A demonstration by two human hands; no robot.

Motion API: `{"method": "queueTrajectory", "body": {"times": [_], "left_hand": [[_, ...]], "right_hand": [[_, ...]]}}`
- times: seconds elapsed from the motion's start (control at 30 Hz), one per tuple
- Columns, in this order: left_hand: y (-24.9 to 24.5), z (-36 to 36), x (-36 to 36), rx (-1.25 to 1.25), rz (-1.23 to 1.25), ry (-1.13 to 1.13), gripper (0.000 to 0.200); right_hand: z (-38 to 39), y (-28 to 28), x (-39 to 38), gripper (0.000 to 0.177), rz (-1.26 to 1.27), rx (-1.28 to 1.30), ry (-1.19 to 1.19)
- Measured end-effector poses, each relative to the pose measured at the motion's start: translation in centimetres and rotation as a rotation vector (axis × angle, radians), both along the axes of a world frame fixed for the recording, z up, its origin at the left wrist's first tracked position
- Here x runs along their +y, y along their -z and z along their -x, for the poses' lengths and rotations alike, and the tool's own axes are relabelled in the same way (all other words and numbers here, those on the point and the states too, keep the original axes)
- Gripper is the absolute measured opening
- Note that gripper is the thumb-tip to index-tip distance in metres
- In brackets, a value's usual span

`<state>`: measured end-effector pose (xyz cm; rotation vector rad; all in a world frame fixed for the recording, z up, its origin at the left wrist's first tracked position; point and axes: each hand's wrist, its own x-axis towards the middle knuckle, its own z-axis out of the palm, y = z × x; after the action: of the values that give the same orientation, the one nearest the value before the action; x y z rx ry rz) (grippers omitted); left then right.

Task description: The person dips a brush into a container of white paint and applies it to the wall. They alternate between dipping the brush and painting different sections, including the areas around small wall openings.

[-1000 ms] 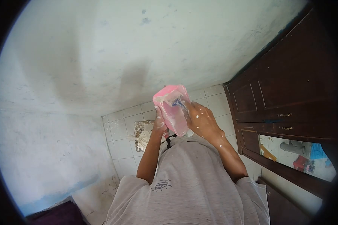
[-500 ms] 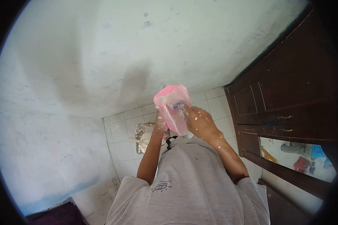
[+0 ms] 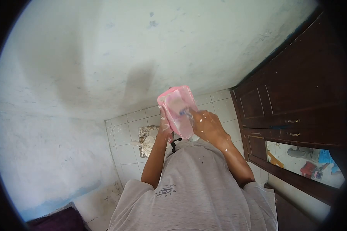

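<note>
Gripping the pink tub (image 3: 175,103) at centre frame from beneath with the left hand (image 3: 165,125), closed round its lower end. Working a blue-handled tool (image 3: 184,112) inside it with the right hand (image 3: 208,126), clenched on the handle. Dipped lower into the tub than a second ago, so likely mid-scrape, gathering white paste.

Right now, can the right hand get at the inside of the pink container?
Probably yes: the pink container has its open side toward the right hand, whose tool is inside it. The left hand grips only the lower edge, so nothing blocks the opening.
</note>
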<state>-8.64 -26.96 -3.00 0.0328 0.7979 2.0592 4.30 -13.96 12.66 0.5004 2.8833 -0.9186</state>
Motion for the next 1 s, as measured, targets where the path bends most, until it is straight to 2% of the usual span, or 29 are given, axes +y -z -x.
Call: {"method": "queueTrajectory", "body": {"times": [0.13,0.2,0.23,0.3,0.43,0.53,0.63,0.73,0.83,0.9,1.0], "left_hand": [[-0.2,0.4,-0.4,-0.053,-0.185,0.026,0.084],[-0.1,0.5,-0.8,-0.047,-0.296,0.108,0.086],[-0.1,0.4,-0.9,-0.05,-0.293,0.107,0.086],[0.3,-0.1,-0.9,-0.026,-0.049,0.044,0.091],[1.4,-0.1,-0.5,-0.024,-0.134,0.015,0.091],[1.3,0.5,-1.1,-0.104,-0.29,0.061,0.086],[0.6,0.7,-1.6,-0.021,-0.162,0.114,0.093],[1.6,0.6,-1.5,0.049,-0.051,0.09,0.094],[2.4,0.4,-1.2,-0.016,-0.099,0.084,0.095],[3.0,0.9,-1.4,-0.054,-0.095,0.075,0.095],[1.7,0.8,-1.4,-0.09,-0.124,0.052,0.095]], "right_hand": [[-1.5,-0.2,1.1,0.031,-0.034,-0.103,-0.151],[-1.7,-0.9,1.1,0.032,-0.054,0.047,-0.111],[-1.3,-1.2,0.8,0.032,-0.052,0.044,-0.112],[0.1,-1.8,-0.2,0.033,-0.043,0.225,0.026],[-0.3,0.5,-2.4,0.033,-0.117,0.138,-0.007],[-1.6,0.0,-2.2,0.031,-0.127,0.058,-0.152],[-1.6,-1.6,-1.3,0.032,-0.082,0.134,-0.166],[-0.4,-3.5,-1.8,0.032,-0.097,0.231,-0.022],[-0.4,-2.5,-2.7,0.031,-0.139,0.211,-0.001],[-1.2,-1.8,-3.3,0.029,-0.168,0.051,-0.103],[-2.7,-0.7,-1.6,0.029,-0.139,0.094,-0.19]]}}
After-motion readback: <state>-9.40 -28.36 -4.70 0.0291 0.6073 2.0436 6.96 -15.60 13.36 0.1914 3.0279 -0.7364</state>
